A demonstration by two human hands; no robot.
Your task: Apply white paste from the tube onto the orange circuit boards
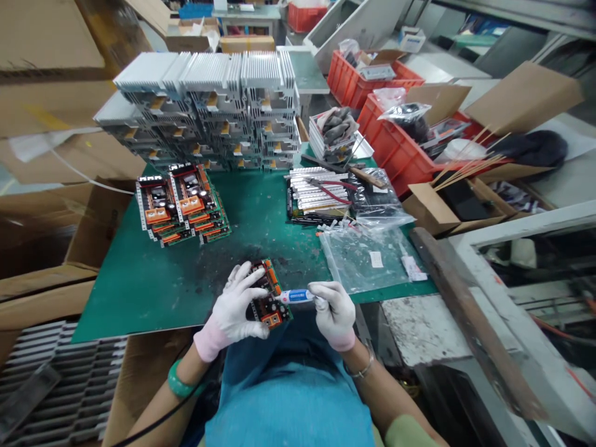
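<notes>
A circuit board with orange terminal blocks lies at the near edge of the green table. My gloved left hand grips its left side, with thumb and fingers bent around it. In my gloved right hand is a small white and blue tube, pinched at its right end. The tube's narrow tip points left and reaches over the middle of the board; whether it touches a part there I cannot tell. More circuit boards stand in two stacks at the table's left.
Stacked silver heat sinks line the back of the green table. Red-handled pliers rest on metal strips at right, near a clear plastic bag. Red crates and a cardboard box stand beyond the right edge.
</notes>
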